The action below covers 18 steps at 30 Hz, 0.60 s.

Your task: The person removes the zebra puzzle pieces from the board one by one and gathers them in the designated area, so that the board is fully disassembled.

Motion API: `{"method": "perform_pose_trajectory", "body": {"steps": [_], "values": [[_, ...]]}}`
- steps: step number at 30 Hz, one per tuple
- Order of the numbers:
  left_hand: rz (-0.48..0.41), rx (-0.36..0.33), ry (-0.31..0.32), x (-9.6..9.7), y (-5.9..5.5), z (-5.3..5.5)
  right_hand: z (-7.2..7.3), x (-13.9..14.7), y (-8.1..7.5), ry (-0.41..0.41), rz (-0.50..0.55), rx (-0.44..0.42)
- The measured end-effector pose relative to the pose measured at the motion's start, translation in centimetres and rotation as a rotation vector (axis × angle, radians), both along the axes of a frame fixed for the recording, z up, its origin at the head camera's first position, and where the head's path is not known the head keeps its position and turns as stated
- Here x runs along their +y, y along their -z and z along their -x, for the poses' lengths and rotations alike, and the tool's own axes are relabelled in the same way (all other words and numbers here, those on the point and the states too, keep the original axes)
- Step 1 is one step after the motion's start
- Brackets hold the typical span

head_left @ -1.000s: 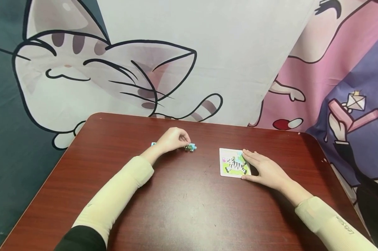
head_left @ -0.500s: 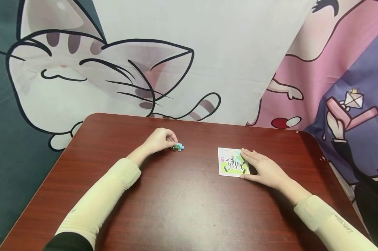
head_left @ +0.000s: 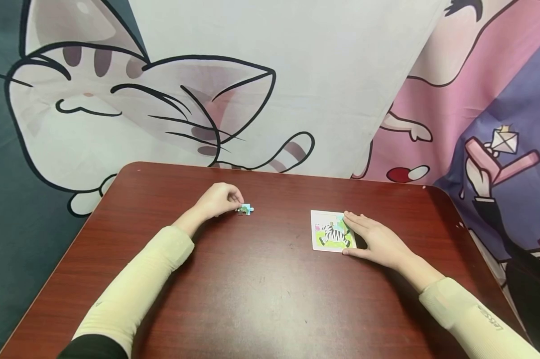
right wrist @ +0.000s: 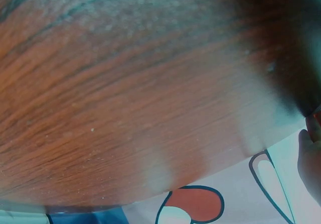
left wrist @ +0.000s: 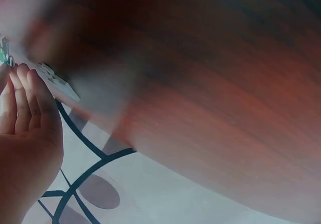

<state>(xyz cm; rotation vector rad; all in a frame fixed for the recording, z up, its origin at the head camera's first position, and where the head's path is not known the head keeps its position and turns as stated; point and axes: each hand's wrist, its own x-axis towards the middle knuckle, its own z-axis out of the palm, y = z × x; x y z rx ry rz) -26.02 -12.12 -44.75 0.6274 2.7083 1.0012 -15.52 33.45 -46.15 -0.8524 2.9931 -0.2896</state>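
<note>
Head: left hand (head_left: 217, 200) pinches piece (head_left: 246, 209); spread right hand (head_left: 379, 243) touches zebra puzzle (head_left: 332, 233).

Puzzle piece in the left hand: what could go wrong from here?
The piece could slip, as the left hand seems to pinch it only at one side. The puzzle might shift if the right hand, touching its right side, nudges it.

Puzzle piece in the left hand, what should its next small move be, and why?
Probably set the puzzle piece down on the table and let go: the left hand has drawn it leftward, away from the zebra puzzle, whose right side the right hand touches.
</note>
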Motion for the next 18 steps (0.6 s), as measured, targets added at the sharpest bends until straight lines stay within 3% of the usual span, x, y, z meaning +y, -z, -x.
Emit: {"method": "perform_pose_trajectory", "body": {"steps": [18], "values": [[0.01,0.043,0.023,0.18,0.45,0.41,0.11,-0.04,-0.06,-0.008,-0.011,0.007]]}}
